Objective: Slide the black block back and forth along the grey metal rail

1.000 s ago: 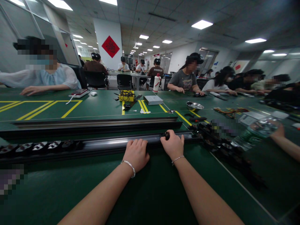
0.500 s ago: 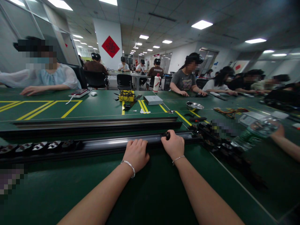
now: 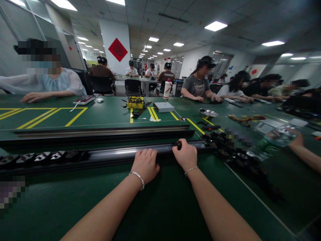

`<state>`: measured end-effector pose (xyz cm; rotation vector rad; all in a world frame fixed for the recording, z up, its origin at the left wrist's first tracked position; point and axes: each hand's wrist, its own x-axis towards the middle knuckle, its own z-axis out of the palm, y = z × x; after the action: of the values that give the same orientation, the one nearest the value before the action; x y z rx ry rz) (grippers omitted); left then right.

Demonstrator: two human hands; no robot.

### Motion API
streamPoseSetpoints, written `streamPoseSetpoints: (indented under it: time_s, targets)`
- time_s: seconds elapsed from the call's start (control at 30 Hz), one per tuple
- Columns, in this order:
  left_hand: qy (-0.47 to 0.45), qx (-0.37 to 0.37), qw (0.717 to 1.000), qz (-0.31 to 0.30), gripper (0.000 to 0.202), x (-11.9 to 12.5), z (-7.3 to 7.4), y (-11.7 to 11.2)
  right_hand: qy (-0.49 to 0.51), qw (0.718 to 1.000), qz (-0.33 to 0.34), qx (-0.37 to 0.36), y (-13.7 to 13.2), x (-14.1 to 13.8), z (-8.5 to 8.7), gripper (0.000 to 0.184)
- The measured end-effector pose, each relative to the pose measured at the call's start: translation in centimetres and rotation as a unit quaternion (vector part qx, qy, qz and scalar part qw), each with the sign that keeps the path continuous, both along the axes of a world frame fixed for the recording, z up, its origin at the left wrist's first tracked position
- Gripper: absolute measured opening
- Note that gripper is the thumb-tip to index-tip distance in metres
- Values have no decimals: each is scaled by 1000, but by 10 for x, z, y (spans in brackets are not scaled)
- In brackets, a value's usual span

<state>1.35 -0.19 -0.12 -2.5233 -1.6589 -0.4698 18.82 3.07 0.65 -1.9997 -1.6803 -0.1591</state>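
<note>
A long dark metal rail (image 3: 110, 154) lies across the green table (image 3: 160, 207) in front of me. My left hand (image 3: 145, 164) rests on its near edge with the fingers curled over it. My right hand (image 3: 185, 154) is closed on a small black part (image 3: 179, 145) that sits on the rail. Several black parts (image 3: 47, 156) sit in the rail at the left. A second long rail (image 3: 100, 132) lies just behind the first.
A pile of black parts (image 3: 238, 157) lies to the right, with another person's arm (image 3: 304, 155) holding a water bottle (image 3: 272, 139). Farther off are a metal bowl (image 3: 208, 113), a grey box (image 3: 163, 107), a yellow box (image 3: 135, 102), and several seated people.
</note>
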Motion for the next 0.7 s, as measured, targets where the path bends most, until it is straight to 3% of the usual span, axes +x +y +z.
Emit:
streamPoseSetpoints:
  time_s: [0.7]
  targets:
    - [16, -12, 1000, 9, 34, 1, 2, 0, 19, 1000, -8, -7, 3, 2, -2, 25]
